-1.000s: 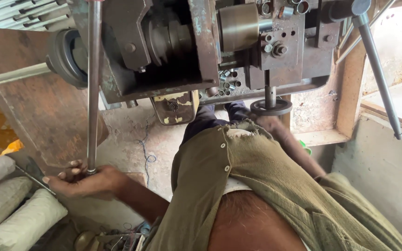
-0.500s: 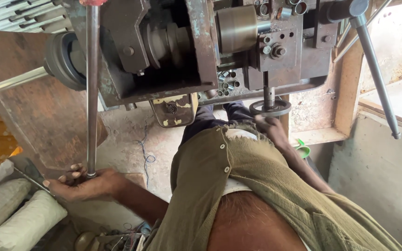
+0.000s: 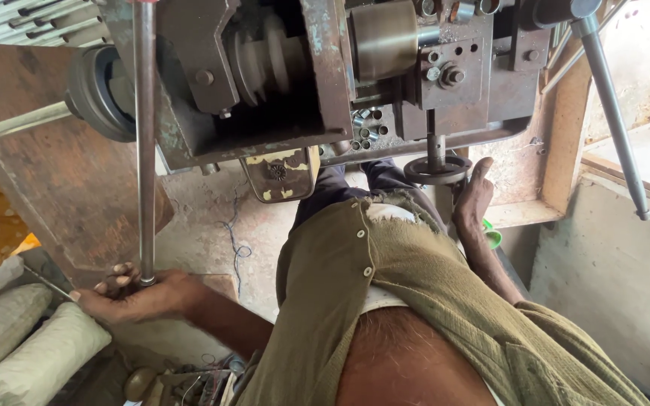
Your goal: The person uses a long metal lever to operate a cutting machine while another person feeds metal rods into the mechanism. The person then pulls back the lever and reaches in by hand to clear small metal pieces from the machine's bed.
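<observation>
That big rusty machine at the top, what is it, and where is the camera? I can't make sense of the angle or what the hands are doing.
The camera sits on the person's head and looks straight down, so you see the olive-green buttoned shirt from above. In front stands a heavy rusty grey metal machine with a stepped pulley and bolted blocks. I cannot tell exactly what kind it is. The left hand closes its grip around the lower end of a long upright steel bar. The right hand rests against a small dark round handwheel under the machine, not gripping anything. A second long metal lever hangs at the right, untouched. Pale stuffed sacks lie at the lower left, beside the bare concrete floor.
</observation>
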